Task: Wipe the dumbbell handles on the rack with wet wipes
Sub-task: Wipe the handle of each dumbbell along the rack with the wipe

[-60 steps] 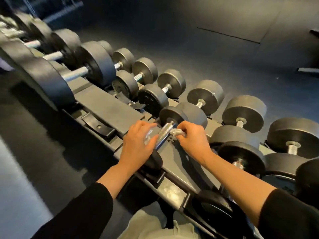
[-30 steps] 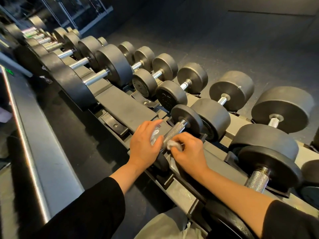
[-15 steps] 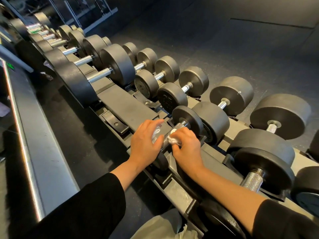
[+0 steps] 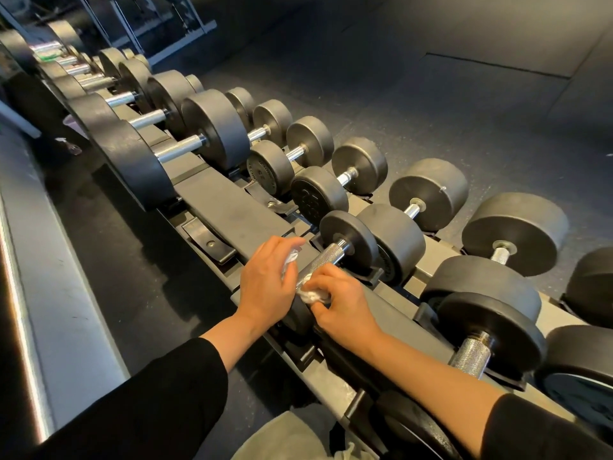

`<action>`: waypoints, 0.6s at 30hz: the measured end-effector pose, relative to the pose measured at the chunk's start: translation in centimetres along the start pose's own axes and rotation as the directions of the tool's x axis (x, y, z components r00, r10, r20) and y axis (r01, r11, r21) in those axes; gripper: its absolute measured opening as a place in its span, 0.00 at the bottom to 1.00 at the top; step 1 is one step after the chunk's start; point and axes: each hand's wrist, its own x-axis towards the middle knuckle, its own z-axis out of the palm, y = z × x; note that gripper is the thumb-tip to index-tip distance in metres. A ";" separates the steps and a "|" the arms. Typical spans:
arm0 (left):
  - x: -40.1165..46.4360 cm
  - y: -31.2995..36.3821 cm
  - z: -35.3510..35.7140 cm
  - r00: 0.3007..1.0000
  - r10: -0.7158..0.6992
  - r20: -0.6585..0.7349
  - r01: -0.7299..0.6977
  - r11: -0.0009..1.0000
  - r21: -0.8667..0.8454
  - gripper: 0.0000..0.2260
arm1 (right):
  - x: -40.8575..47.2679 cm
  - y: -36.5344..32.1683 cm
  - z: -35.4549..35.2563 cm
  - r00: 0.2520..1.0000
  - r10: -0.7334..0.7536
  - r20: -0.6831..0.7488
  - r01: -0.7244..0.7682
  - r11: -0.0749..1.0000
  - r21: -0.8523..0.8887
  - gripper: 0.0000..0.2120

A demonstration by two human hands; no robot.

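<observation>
A small black dumbbell with a knurled steel handle (image 4: 323,260) lies on the rack's near rail (image 4: 232,207). My right hand (image 4: 341,303) pinches a crumpled white wet wipe (image 4: 310,295) against the near end of that handle. My left hand (image 4: 268,280) sits just left of the handle, fingers curled round a second white wipe (image 4: 290,258). The dumbbell's near weight is mostly hidden under both hands; its far weight (image 4: 348,239) shows clearly.
Larger dumbbells (image 4: 212,127) run away along the rack to the upper left, and more (image 4: 491,320) stand to the right. A grey ledge (image 4: 56,293) runs along the left. Dark rubber floor (image 4: 431,94) lies beyond the rack.
My right hand has slid the wipe back down the handle toward its near end, baring more knurled steel. My left hand has stayed beside the handle. The view shifted slightly.
</observation>
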 end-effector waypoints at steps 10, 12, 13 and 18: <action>0.0 -0.9 -0.2 0.998 0.058 0.032 -0.053 0.990 -0.129 0.16 | 5.7 -0.6 -2.3 0.972 0.235 -0.026 -0.223 0.876 -0.428 0.13; 0.0 -1.2 -0.7 0.997 0.055 0.062 -0.038 0.967 -0.252 0.16 | 6.2 -0.9 -1.7 0.954 0.300 0.021 -0.258 0.852 -0.457 0.13; 0.2 -1.5 -1.0 0.995 0.047 0.093 -0.013 0.941 -0.338 0.16 | 6.4 -1.1 -1.4 0.944 0.331 0.020 -0.283 0.836 -0.470 0.14; 3.2 -5.5 -1.7 0.973 0.016 0.231 0.109 0.848 -0.518 0.19 | 5.6 -3.5 -0.6 0.914 0.405 0.012 -0.345 0.794 -0.501 0.17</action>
